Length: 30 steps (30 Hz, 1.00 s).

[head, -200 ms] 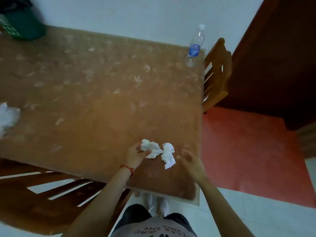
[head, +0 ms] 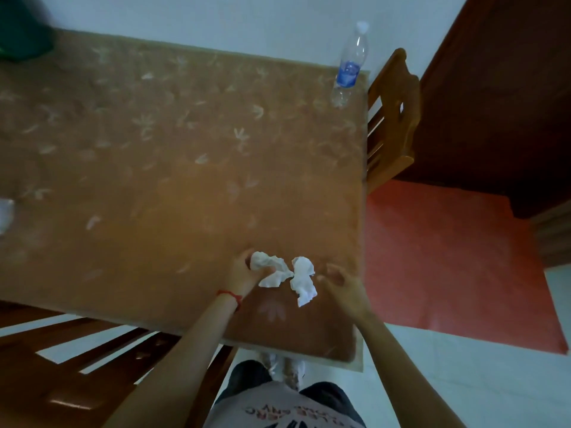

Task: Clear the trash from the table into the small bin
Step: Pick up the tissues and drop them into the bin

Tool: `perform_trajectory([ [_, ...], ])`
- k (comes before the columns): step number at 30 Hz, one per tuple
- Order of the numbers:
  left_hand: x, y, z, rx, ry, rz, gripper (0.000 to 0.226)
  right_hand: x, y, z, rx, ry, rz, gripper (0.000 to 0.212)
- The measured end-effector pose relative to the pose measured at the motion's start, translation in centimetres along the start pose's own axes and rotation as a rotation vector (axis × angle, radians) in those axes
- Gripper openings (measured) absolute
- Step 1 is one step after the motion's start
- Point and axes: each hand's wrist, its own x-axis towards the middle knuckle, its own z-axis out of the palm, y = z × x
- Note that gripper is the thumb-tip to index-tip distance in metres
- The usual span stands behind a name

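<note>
Loosely crumpled white tissues (head: 301, 274) (two wads) lie on table (head: 154, 180).

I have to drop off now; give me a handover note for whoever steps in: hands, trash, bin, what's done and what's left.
Left hand: fingers closed on one crumpled tissue at the table's near right corner.
Right hand: open, empty, beside the second tissue, not touching it.
Third white wad at the left edge.
Green bin sits at the far left corner.
Plastic bottle stands at the far right corner.
Done: nothing visibly binned.
Left: all tissues, possibly the bottle.
</note>
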Motion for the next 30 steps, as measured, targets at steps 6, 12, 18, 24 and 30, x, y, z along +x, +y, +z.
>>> perform_trajectory([
  [6,3.5,-2.2,1.4,0.284,-0.119,0.087,0.026,1.8,0.9,0.4,-0.027,0.025,0.050,0.021],
  [12,3.9,-2.9,2.9,0.505,-0.231,0.026,0.062,2.0,1.6,0.7,-0.010,-0.088,0.168,0.011],
  [18,3.4,-3.2,3.8,0.578,-0.233,0.081,0.041,2.0,4.8,0.5,-0.117,-0.059,0.309,0.013],
  [24,2.7,-3.5,3.5,0.484,-0.211,0.053,0.018,2.7,1.5,0.6,-0.052,0.011,0.079,0.025],
  [30,2.6,-4.5,3.1,0.352,-0.175,-0.003,0.019,2.6,2.1,0.8,-0.056,0.041,0.066,0.018],
])
